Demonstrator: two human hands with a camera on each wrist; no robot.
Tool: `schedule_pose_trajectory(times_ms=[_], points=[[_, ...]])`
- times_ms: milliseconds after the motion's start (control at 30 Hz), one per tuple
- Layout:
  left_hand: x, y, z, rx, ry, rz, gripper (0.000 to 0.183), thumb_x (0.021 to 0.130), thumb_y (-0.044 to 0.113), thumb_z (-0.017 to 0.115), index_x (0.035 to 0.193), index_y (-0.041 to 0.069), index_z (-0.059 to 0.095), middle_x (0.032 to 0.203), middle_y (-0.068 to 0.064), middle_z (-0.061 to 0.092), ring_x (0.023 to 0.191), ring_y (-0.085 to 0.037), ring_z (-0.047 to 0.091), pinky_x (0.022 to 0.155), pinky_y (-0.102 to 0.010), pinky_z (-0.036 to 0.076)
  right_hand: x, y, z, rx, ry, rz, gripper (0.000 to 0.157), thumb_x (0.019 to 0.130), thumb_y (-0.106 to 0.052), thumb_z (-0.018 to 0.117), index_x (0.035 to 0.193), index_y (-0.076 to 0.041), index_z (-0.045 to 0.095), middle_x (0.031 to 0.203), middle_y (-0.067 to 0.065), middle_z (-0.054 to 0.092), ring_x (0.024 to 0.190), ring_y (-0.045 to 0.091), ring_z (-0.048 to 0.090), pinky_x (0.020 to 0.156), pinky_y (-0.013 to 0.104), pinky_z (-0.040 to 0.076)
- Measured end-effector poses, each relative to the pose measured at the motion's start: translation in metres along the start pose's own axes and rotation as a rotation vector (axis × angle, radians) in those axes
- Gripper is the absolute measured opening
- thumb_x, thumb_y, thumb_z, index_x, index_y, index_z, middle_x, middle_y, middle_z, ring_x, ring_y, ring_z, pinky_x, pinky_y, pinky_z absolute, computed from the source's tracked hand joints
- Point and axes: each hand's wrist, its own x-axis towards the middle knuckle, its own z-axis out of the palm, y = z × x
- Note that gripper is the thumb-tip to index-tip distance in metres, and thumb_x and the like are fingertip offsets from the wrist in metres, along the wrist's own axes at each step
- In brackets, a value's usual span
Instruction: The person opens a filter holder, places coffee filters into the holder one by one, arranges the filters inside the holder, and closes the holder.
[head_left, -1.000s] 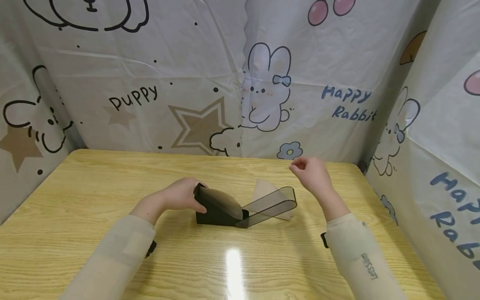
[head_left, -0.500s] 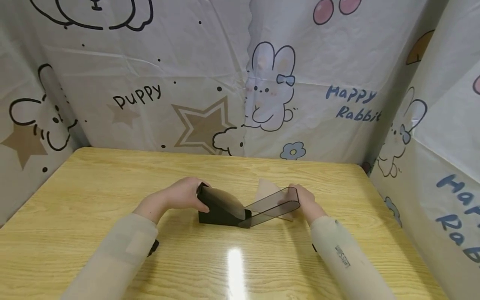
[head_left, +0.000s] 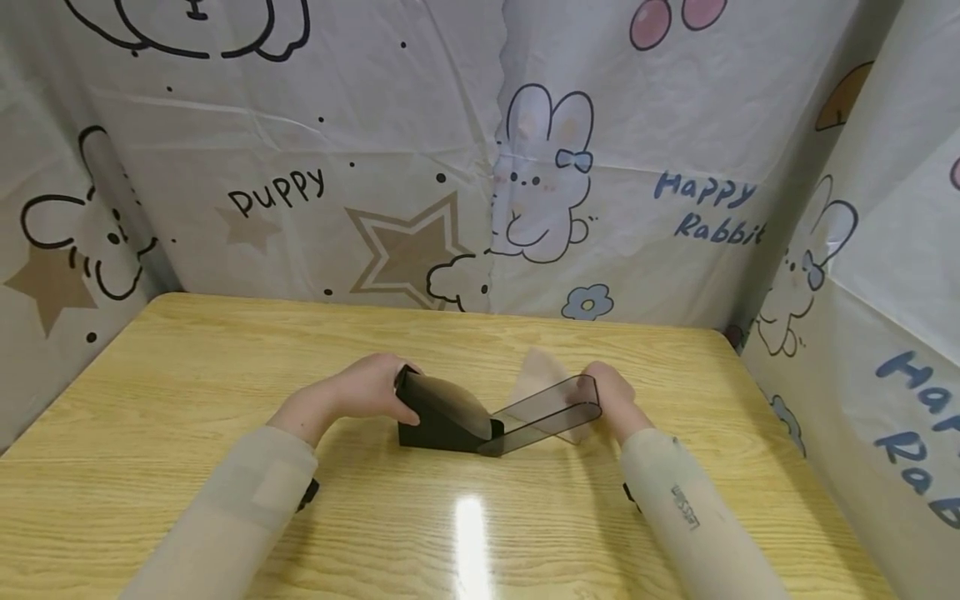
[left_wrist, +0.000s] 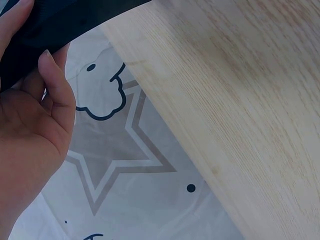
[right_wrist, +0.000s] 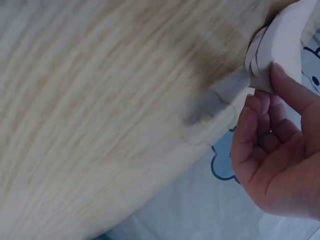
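My left hand [head_left: 371,387] grips the back end of a black wedge-shaped box [head_left: 431,429], thumb on the near side. A curved brownish part [head_left: 450,400] shows along the box's sloping top. Its see-through smoky lid [head_left: 551,417] is swung out to the right. Behind the lid, my right hand [head_left: 611,396] pinches the edge of several stacked tan paper sheets [head_left: 534,375], which look like cone coffee filters. In the right wrist view, thumb and fingers hold the curved paper stack [right_wrist: 282,45] at its lower corner. The left wrist view catches only part of the black box [left_wrist: 75,22].
A wood-grain table [head_left: 300,517] lies under everything, with a bright light reflection near its front. White cloth [head_left: 405,125] printed with cartoon animals hangs behind the table and along both sides.
My right hand has come down and left from above the table to the papers and pinches them. The paper stack has tilted up slightly. The left hand and box stay in place.
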Motion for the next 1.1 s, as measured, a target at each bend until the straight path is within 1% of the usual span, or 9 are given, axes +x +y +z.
schedule_pose_trajectory(times_ms=[167,333,533,633,700,767,833,967,1100], points=[[0.000,0.000,0.001,0.006,0.003,-0.005,0.059,0.074,0.022,0.078,0.124,0.001,0.057,0.128,-0.014,0.057,0.116,-0.030,0.054,0.095,-0.044,0.045,-0.003,0.001,-0.002,0.018,0.042,0.009,0.029,0.082,-0.018,0.067,0.104,0.000,0.067,0.112,0.016,0.066,0.098,0.028,0.062,0.077,0.043,0.049],[0.001,0.000,0.001,-0.001,0.002,-0.003,0.058,0.074,0.022,0.078,0.124,0.001,0.058,0.126,-0.014,0.058,0.114,-0.029,0.055,0.093,-0.043,0.046,-0.003,0.001,-0.002,0.021,0.042,0.020,0.028,0.082,-0.018,0.065,0.104,0.000,0.067,0.112,0.016,0.065,0.095,0.028,0.061,0.077,0.044,0.049],[0.001,-0.001,0.001,-0.004,0.003,-0.009,0.058,0.073,0.023,0.079,0.124,0.002,0.058,0.126,-0.014,0.058,0.113,-0.029,0.056,0.093,-0.043,0.046,0.000,0.004,0.001,0.027,0.044,-0.006,0.033,0.082,-0.016,0.063,0.110,0.002,0.063,0.115,0.018,0.063,0.101,0.031,0.060,0.082,0.047,0.048],[0.003,-0.002,0.002,-0.003,-0.001,-0.002,0.059,0.073,0.024,0.079,0.124,0.002,0.058,0.126,-0.013,0.059,0.112,-0.028,0.056,0.092,-0.043,0.047,-0.001,0.004,0.003,0.042,0.052,-0.047,0.027,0.081,-0.015,0.062,0.101,0.004,0.063,0.103,0.017,0.065,0.089,0.027,0.059,0.072,0.040,0.048],[0.003,-0.002,0.002,-0.009,-0.003,0.001,0.058,0.073,0.024,0.079,0.124,0.003,0.058,0.126,-0.013,0.059,0.111,-0.027,0.057,0.091,-0.042,0.047,-0.004,0.001,0.003,0.056,0.039,-0.066,0.019,0.080,-0.017,0.060,0.081,0.002,0.060,0.081,0.012,0.061,0.073,0.021,0.053,0.062,0.031,0.042],[0.003,-0.003,0.003,-0.012,-0.003,0.001,0.058,0.073,0.024,0.079,0.124,0.003,0.058,0.126,-0.013,0.059,0.111,-0.027,0.057,0.091,-0.042,0.047,-0.008,-0.003,0.001,0.072,0.020,-0.075,0.023,0.081,-0.020,0.060,0.066,-0.004,0.052,0.067,0.005,0.050,0.064,0.017,0.043,0.056,0.027,0.034],[0.003,-0.003,0.002,-0.016,-0.002,-0.001,0.058,0.073,0.023,0.079,0.124,0.003,0.058,0.126,-0.013,0.059,0.112,-0.027,0.057,0.092,-0.042,0.047,-0.013,-0.008,-0.001,0.084,-0.006,-0.067,0.031,0.081,-0.022,0.062,0.060,-0.009,0.043,0.063,0.001,0.040,0.061,0.015,0.037,0.055,0.027,0.029],[0.002,-0.002,0.002,-0.011,0.002,-0.002,0.057,0.073,0.023,0.079,0.123,0.003,0.059,0.125,-0.013,0.059,0.113,-0.029,0.056,0.093,-0.043,0.047,-0.017,-0.013,-0.005,0.083,-0.026,-0.060,0.026,0.080,-0.021,0.065,0.066,-0.005,0.051,0.069,0.004,0.047,0.066,0.017,0.042,0.058,0.029,0.034],[0.001,-0.001,0.001,-0.009,0.001,-0.007,0.058,0.074,0.023,0.079,0.124,0.002,0.058,0.127,-0.014,0.058,0.115,-0.030,0.055,0.094,-0.044,0.046,-0.013,-0.010,-0.003,0.079,0.001,-0.071,0.022,0.079,-0.020,0.066,0.085,0.001,0.061,0.087,0.011,0.060,0.078,0.021,0.052,0.065,0.035,0.041]])
